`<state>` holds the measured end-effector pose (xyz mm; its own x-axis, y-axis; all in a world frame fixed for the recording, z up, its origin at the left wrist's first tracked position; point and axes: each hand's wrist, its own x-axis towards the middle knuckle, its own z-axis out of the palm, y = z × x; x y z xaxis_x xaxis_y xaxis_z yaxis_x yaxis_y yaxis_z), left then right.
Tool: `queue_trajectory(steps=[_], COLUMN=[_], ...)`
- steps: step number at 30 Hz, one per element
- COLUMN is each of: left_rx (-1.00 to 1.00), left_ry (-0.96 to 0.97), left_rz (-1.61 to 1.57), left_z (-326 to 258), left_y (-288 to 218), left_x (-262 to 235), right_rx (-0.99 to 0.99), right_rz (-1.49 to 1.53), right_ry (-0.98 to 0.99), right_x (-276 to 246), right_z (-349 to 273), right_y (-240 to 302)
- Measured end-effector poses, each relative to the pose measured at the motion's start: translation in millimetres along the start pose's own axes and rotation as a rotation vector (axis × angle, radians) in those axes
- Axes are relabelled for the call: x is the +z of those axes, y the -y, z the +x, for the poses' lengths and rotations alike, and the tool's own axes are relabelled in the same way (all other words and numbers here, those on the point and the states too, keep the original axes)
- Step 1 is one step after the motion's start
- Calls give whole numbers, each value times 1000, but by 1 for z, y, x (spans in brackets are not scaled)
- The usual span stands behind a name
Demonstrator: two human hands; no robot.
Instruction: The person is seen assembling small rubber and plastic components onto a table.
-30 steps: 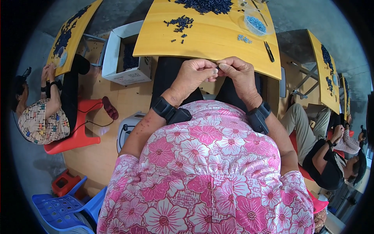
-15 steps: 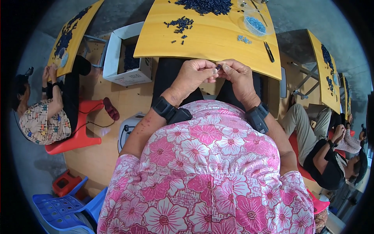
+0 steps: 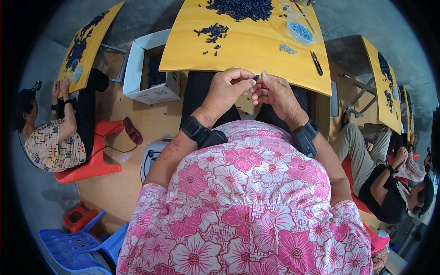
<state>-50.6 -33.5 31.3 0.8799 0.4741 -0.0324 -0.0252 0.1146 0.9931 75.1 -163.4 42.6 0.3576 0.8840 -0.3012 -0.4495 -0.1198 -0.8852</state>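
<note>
Both hands, left hand [image 3: 228,89] and right hand [image 3: 276,93], grip closed on small dark part [image 3: 256,78]; white box [image 3: 137,68] holds dark pieces.

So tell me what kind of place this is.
Probably a small hand-assembly workshop. Several yellow tables carry heaps of small dark blue parts, other seated people work at the neighbouring tables, and the left hand and right hand pinch one small dark part between them.

Single head-worn fisheye view, looks steeply down over wearer's chest, close to hands, bench [image 3: 256,50] ahead; edges bend near rim.
</note>
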Motion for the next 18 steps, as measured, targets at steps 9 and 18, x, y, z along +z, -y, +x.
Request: queue_trajectory(steps=[9, 18], left_rx=[230, 234], left_ry=[-56, -42], left_rz=[315, 280], left_z=[2, 3], left_y=[-4, 4], left_x=[-2, -1], right_rx=[4, -65], right_rz=[-57, -71], right_ry=[30, 58], right_x=[2, 2], right_z=[2, 0], right_y=[6, 3])
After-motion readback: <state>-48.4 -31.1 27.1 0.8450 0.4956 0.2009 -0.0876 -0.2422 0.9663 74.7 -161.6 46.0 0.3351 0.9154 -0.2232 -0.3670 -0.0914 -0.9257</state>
